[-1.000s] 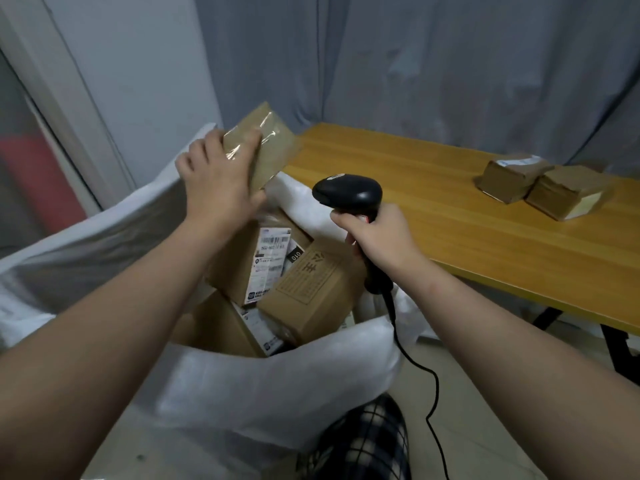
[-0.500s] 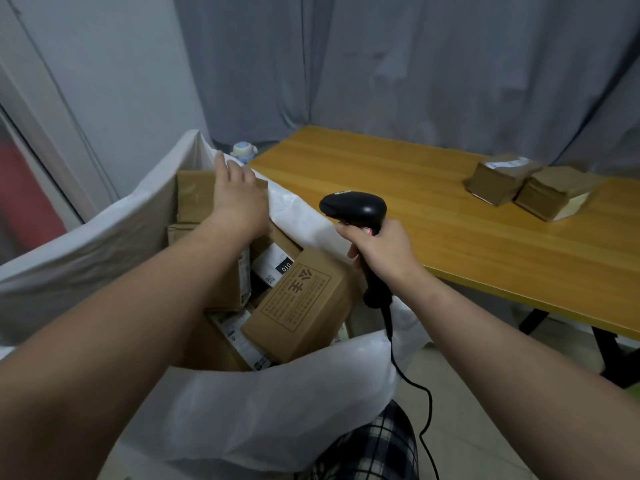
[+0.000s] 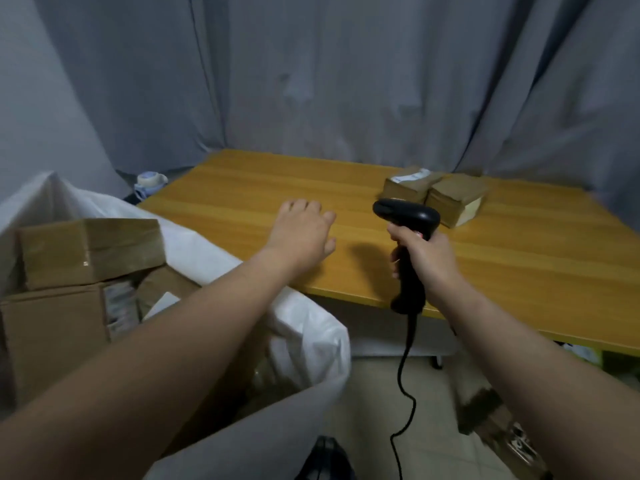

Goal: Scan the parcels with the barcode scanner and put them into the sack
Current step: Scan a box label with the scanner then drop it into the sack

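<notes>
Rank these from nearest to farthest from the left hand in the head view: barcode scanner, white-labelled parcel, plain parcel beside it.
1. Barcode scanner, in the right hand, just right of the left hand.
2. White-labelled parcel, behind the scanner on the table.
3. Plain parcel, farthest right.

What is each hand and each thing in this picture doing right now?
left hand: open, empty, above the table.
right hand: grips the barcode scanner.
barcode scanner: held upright, cable hanging down.
sack: open, with parcels inside.
top parcel in the sack: closed, resting on other parcels.
two parcels on the table: closed, side by side.
</notes>
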